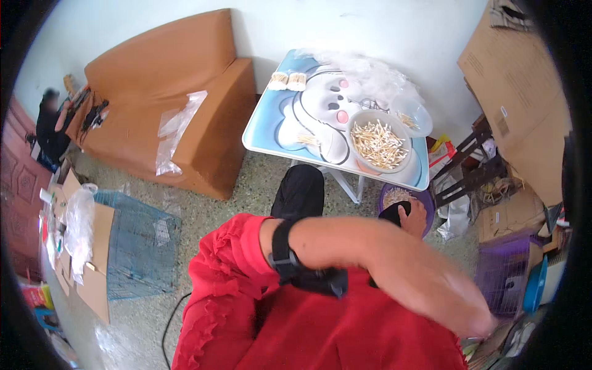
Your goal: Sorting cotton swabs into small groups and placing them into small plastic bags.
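My left arm, with a black strap round it, crosses my red top toward the right. Its far end, my left hand [481, 323], is blurred by motion, and its fingers cannot be made out. My right hand [415, 218] rests by my black-trousered knee, thumb apart from the fingers, with nothing visible in it; the left arm hides its wrist. Next to it, a purple basin [383, 198] on the floor holds cotton swabs. Above, on the table [265, 126], stands a round tub [354, 152] heaped with cotton swabs. Two swab bundles [288, 81] lie at the table's far left.
A clear container [420, 116] with a few swabs and crumpled clear plastic bags [376, 71] lie on the table. A brown sofa [160, 55] stands left, with a person [48, 132] beyond it. A blue wire crate [145, 253] and cardboard [518, 80] flank me.
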`<state>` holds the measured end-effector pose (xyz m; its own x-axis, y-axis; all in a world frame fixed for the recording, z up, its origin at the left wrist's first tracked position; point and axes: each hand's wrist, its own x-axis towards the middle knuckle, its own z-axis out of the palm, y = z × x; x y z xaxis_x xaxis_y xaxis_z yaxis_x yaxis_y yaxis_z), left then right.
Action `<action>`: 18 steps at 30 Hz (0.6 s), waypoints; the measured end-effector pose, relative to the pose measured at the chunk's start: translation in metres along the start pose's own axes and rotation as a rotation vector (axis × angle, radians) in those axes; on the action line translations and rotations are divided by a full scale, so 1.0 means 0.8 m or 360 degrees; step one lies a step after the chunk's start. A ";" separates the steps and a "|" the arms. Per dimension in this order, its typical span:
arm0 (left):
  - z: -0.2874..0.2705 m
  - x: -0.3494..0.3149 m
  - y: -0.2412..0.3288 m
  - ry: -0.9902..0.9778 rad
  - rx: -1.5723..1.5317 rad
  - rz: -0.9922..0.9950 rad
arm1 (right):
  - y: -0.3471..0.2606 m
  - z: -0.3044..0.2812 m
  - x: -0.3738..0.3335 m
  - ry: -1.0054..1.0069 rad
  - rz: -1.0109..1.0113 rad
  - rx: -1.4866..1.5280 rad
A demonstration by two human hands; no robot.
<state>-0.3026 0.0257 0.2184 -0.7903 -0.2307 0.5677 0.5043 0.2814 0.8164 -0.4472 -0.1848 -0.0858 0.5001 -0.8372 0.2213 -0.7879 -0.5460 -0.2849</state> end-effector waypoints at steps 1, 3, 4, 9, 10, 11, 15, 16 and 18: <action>-0.010 -0.031 -0.005 0.0202 0.0191 -0.0401 | 0.003 0.008 0.005 0.0028 -0.0060 -0.0030; -0.037 -0.096 -0.029 0.0719 0.0328 -0.0767 | 0.006 0.005 0.002 0.0021 -0.0031 -0.0031; -0.052 -0.134 -0.047 0.1125 0.0170 -0.0880 | 0.007 -0.002 0.002 0.0019 -0.0050 -0.0057; -0.064 -0.309 -0.069 0.2164 -0.0166 -0.0853 | 0.017 0.008 0.000 0.0243 -0.0084 -0.0034; -0.060 -0.324 -0.054 0.2196 -0.0123 -0.0911 | 0.017 0.008 0.002 0.0260 -0.0036 -0.0013; -0.055 -0.328 -0.034 0.2211 0.0041 -0.1120 | 0.017 0.005 0.002 0.0200 -0.0006 0.0000; -0.045 -0.338 0.038 0.2089 0.0454 -0.1576 | 0.014 -0.003 0.001 0.0116 0.0105 0.0001; -0.045 -0.341 0.037 0.2060 0.0465 -0.1605 | 0.015 -0.001 0.001 0.0124 0.0135 0.0022; -0.040 -0.362 0.029 0.2085 0.0619 -0.1893 | 0.015 0.001 -0.001 0.0180 0.0118 0.0032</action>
<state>-0.0509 0.0693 0.0761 0.2240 -0.9002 -0.3734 -0.3175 -0.4297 0.8453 -0.4569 -0.1906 -0.0905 0.3960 -0.8671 0.3022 -0.8133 -0.4840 -0.3229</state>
